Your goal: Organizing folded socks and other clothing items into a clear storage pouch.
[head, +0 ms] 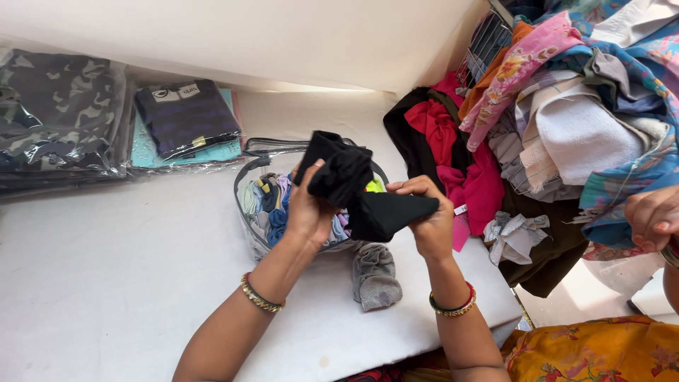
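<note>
Two hands, left hand and right hand, gripping one black garment (bunched), one grey sock below

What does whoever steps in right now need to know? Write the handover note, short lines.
Left hand: gripping the bunched end of a black garment.
Right hand: pinching the garment's other end, held above the table.
Below it: clear zip pouch, open and filled with small rolled pieces.
Grey socks lie on the white table in front of the pouch.
Done: pouch partly packed.
Left: black garment unfolded; mixed clothes pile at right.
Another person's hand is at the right edge.
</note>
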